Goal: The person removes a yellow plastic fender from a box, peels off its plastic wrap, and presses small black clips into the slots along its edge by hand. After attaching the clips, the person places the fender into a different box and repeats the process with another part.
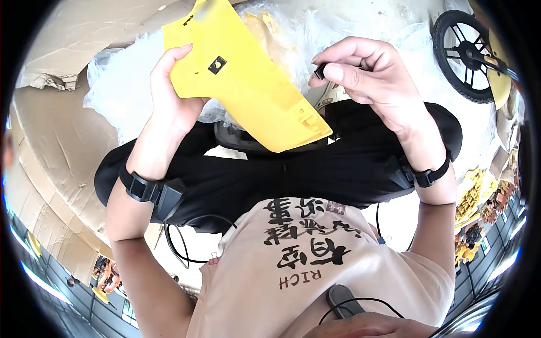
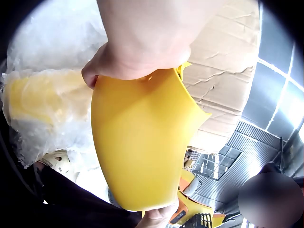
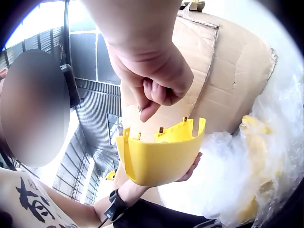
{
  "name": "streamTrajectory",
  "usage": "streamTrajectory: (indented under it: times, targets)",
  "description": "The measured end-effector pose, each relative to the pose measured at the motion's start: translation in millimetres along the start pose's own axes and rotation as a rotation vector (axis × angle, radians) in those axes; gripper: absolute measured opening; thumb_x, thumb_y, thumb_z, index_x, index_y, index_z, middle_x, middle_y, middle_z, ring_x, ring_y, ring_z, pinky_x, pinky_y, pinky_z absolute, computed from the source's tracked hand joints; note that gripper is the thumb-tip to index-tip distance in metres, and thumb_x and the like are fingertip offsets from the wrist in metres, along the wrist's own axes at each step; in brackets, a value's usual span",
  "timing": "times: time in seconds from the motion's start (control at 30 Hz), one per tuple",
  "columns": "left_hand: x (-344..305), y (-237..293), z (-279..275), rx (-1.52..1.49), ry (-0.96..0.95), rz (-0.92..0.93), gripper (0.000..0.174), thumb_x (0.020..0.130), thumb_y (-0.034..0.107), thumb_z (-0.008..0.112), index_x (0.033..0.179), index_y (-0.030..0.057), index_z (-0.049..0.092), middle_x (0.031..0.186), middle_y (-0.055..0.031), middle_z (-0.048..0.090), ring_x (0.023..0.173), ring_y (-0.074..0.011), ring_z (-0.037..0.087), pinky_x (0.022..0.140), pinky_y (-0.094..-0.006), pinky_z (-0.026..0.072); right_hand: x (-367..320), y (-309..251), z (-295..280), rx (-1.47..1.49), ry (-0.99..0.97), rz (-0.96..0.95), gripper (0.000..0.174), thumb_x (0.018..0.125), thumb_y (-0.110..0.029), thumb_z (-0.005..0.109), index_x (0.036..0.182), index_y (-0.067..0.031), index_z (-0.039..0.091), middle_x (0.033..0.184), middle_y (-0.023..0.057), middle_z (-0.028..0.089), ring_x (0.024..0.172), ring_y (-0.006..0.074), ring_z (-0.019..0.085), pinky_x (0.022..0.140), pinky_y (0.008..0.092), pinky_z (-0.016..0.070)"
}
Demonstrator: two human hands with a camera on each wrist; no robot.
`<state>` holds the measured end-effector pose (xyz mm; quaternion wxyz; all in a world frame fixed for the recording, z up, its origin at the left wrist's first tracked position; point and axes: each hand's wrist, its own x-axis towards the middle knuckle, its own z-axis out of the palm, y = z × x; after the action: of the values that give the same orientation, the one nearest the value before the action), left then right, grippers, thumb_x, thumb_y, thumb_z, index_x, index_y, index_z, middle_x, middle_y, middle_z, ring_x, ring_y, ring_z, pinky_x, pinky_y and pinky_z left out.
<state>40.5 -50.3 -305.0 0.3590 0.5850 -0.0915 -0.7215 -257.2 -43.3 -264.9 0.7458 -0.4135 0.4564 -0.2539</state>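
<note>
A yellow curved plastic panel [image 1: 248,84] is gripped at its left edge by my left hand [image 1: 174,96], the thumb lying on its face. One black clip [image 1: 217,65] sits on that face. My right hand [image 1: 377,79] pinches a small black piece [image 1: 320,71] between thumb and fingers, to the right of the panel and apart from it. In the left wrist view the smooth side of the panel [image 2: 140,137] shows below my left hand [image 2: 137,47]. The right wrist view has my right hand [image 3: 154,80] above the panel [image 3: 164,161], with small dark clips along its rim.
Clear plastic wrap [image 1: 115,87] lies behind the panel, with a wrapped yellow part [image 2: 38,97] in it. Cardboard [image 1: 56,152] spreads along the left. A black spoked wheel [image 1: 463,56] stands at the back right, and yellow parts [image 1: 476,197] lie farther off on the right.
</note>
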Motion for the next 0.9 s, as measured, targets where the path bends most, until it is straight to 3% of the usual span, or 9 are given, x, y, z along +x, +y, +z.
streamTrajectory:
  times: [0.03,0.07,0.13,0.17,0.23,0.37,0.53,0.83,0.9]
  targets:
    - [-0.2,-0.7,1.2,0.001,0.000,-0.001,0.049,0.088,0.038,0.056,0.128,0.0085,0.056,0.115,-0.0058,0.065,0.106,-0.0188,0.060,0.089,-0.0387,0.0432,-0.8,-0.5,-1.2,0.012,-0.010,0.003,0.023,0.090,-0.014,0.073,0.108,0.0002,0.070,0.093,0.0089,0.074,0.062,-0.0009,0.055,0.050,0.0155,0.0346]
    - [-0.6,-2.0,3.5,0.000,0.026,0.009,0.048,0.088,0.038,0.056,0.126,0.0085,0.056,0.114,-0.0055,0.066,0.105,-0.0186,0.061,0.089,-0.0386,0.0433,-1.6,-1.3,-0.3,0.013,-0.009,0.005,0.023,0.090,-0.014,0.073,0.108,0.0002,0.070,0.093,0.0089,0.074,0.062,-0.0009,0.055,0.050,0.0155,0.0346]
    - [0.7,-3.5,2.2,0.000,0.052,0.016,0.047,0.088,0.038,0.055,0.125,0.0084,0.057,0.113,-0.0052,0.066,0.104,-0.0183,0.061,0.088,-0.0384,0.0433,-2.9,-2.9,3.9,0.002,-0.021,0.009,0.021,0.089,-0.010,0.073,0.105,0.0025,0.071,0.092,0.0103,0.074,0.074,0.0057,0.065,0.064,0.0182,0.0483]
    - [3.3,-3.9,-3.3,-0.026,0.021,0.022,0.045,0.088,0.035,0.057,0.124,0.0084,0.057,0.114,-0.0056,0.066,0.105,-0.0190,0.061,0.089,-0.0386,0.0439,-3.1,-3.7,5.0,0.003,-0.019,0.013,0.021,0.089,-0.010,0.073,0.105,0.0025,0.071,0.092,0.0103,0.074,0.074,0.0057,0.065,0.064,0.0182,0.0483]
    - [6.8,-4.5,-8.6,-0.052,-0.012,0.027,0.043,0.088,0.032,0.058,0.124,0.0083,0.058,0.115,-0.0060,0.066,0.105,-0.0198,0.062,0.089,-0.0388,0.0445,-3.9,-4.8,5.5,0.021,-0.035,0.073,0.020,0.089,-0.006,0.071,0.105,0.0044,0.070,0.092,0.0111,0.074,0.085,0.0122,0.070,0.078,0.0222,0.0532]
    - [6.8,-5.8,-6.5,-0.046,-0.003,0.034,0.042,0.088,0.031,0.058,0.123,0.0082,0.057,0.114,-0.0060,0.066,0.103,-0.0196,0.062,0.086,-0.0386,0.0451,-4.4,-2.4,8.1,0.032,-0.028,0.074,0.018,0.089,-0.006,0.071,0.103,0.0037,0.071,0.091,0.0100,0.074,0.079,0.0080,0.067,0.069,0.0187,0.0502]
    - [6.1,-6.7,-5.8,-0.038,-0.008,0.046,0.042,0.088,0.030,0.058,0.123,0.0084,0.056,0.114,-0.0063,0.065,0.103,-0.0196,0.062,0.085,-0.0377,0.0450,-4.9,-0.8,10.5,0.010,-0.041,0.108,0.015,0.088,-0.006,0.072,0.100,0.0021,0.071,0.087,0.0077,0.074,0.073,0.0020,0.062,0.056,0.0144,0.0400]
    - [7.5,-12.7,-5.9,-0.060,0.057,0.057,0.043,0.086,0.028,0.058,0.123,0.0067,0.056,0.114,-0.0063,0.065,0.103,-0.0205,0.062,0.087,-0.0382,0.0463,-2.9,9.8,13.7,-0.066,-0.034,0.048,0.011,0.086,-0.004,0.073,0.095,0.0024,0.072,0.084,0.0065,0.072,0.075,0.0066,0.065,0.070,0.0202,0.0508]
    - [8.7,-16.0,-3.4,-0.105,0.089,0.098,0.044,0.085,0.027,0.057,0.124,0.0067,0.056,0.114,-0.0063,0.065,0.104,-0.0213,0.062,0.089,-0.0375,0.0464,-1.9,17.9,14.8,-0.141,-0.036,-0.009,0.009,0.086,-0.003,0.073,0.093,0.0024,0.072,0.082,0.0051,0.072,0.074,0.0056,0.063,0.067,0.0198,0.0494]
